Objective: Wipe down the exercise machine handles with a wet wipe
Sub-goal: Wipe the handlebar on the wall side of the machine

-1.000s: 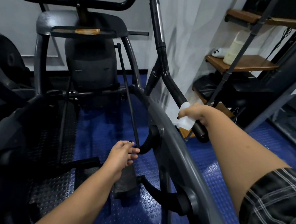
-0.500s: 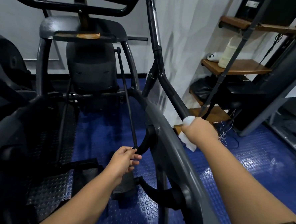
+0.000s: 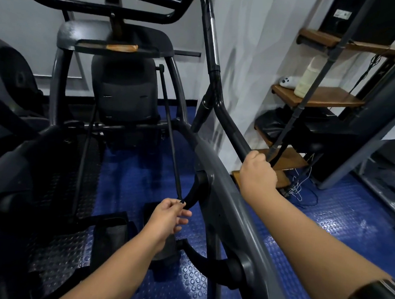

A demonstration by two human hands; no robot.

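Observation:
The exercise machine's black right handle (image 3: pixel 230 128) runs down from the top centre toward the right. My right hand (image 3: pixel 257 173) grips its lower end in a fist. No wet wipe shows; the fist covers that part of the handle. My left hand (image 3: pixel 166 219) is lower, near the centre, and pinches the bottom end of a thin black rod (image 3: pixel 169 133) that rises toward the console.
The machine's curved grey frame (image 3: pixel 225 174) passes between my arms. Its console tray (image 3: pixel 91 47) holds an orange item. Wooden shelves (image 3: pixel 329 99) at right carry a pale bottle (image 3: pixel 308 75) and a white controller (image 3: pixel 287 82). Loose cables (image 3: pixel 298 190) lie on the blue rubber floor (image 3: pixel 340 216).
My right hand slid down the handle to its lower end, and the white wipe that stuck out of the fist no longer shows. My left hand stays on the rod.

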